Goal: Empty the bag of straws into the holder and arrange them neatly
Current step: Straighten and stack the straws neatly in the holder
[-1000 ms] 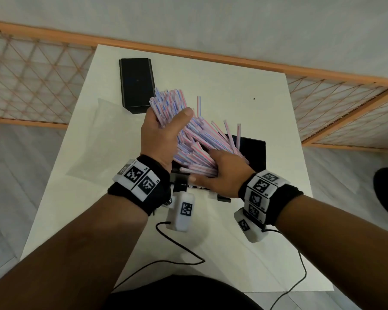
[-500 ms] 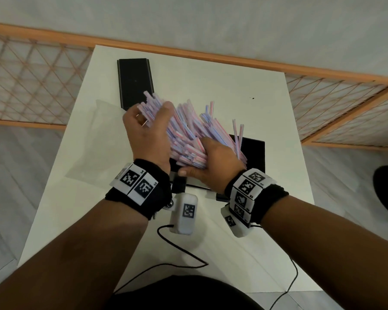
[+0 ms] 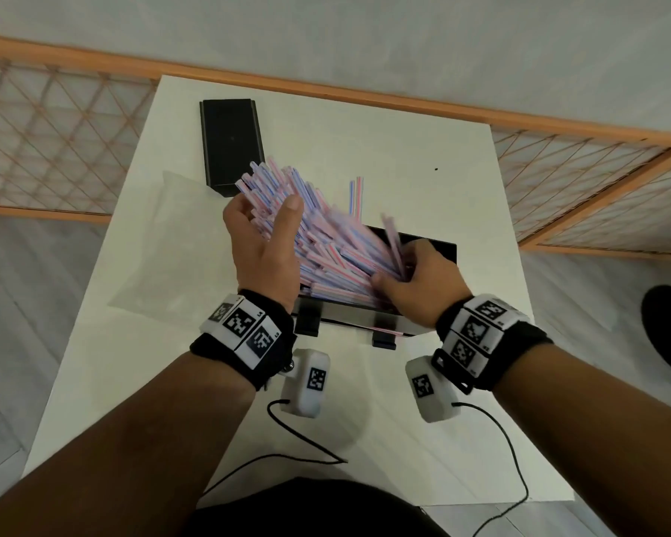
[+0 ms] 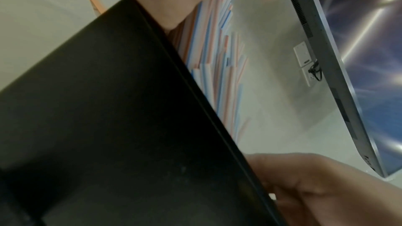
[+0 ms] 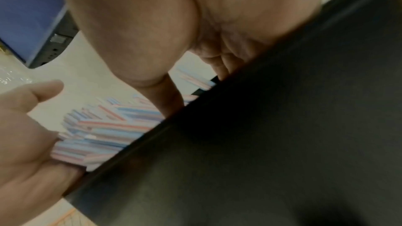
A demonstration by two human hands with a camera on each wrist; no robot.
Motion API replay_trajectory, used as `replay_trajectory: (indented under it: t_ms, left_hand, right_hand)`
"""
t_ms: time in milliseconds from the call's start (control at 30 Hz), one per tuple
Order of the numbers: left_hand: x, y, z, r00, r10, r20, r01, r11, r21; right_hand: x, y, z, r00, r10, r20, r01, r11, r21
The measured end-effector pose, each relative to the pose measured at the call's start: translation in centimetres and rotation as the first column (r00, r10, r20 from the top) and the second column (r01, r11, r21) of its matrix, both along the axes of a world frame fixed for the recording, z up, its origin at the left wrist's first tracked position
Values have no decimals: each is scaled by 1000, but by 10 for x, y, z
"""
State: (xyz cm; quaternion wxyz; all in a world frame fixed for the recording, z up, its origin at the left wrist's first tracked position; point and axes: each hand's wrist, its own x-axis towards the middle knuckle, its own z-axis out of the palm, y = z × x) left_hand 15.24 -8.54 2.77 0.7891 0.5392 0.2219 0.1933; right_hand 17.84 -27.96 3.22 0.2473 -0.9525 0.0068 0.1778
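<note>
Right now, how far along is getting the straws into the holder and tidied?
Done: the clear bag lies flat and apparently empty on the table. In hand: the left hand and right hand grip the straws, fanned and leaning out of the black holder. Left: settling them level; the black lid lies apart.

Both forearms are bare. Each wrist wears a black fabric band (image 3: 245,354) faced with a row of white square tiles (image 3: 241,323) printed with black-and-white pixel codes; the right wrist's band (image 3: 520,343) carries similar tiles (image 3: 477,335). A rounded white box (image 3: 307,381) with one small code tile hangs under the left wrist, another (image 3: 430,389) under the right. A thin black cable (image 3: 307,439) trails from each box. The person's top (image 3: 307,509) is dark.
</note>
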Motion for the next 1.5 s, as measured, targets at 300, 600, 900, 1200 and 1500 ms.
replay_trajectory:
  t_ms: [300,600,900,1200,1500]
  left_hand:
    - [-1,1,1,1000,3,-22,-3,1000,-4]
    - [0,2,4,998,7,-57,-7,1000,-2]
    - [-1,1,7,994,17,-106,-18,1000,-7]
    - [1,3,12,992,-15,-123,10,999,-39]
    - [4,4,12,941,-78,-330,129,982,137]
  right_hand:
    - [2,5,-2,998,24,57,-17,993,-117]
    - [-14,1,10,926,193,324,-207,978,7]
    - [-25,28,1,870,483,101,-488,872,34]
    - [-7,34,6,815,509,-277,-539,841,-40]
    - [5,45,5,792,523,-314,-579,807,-115]
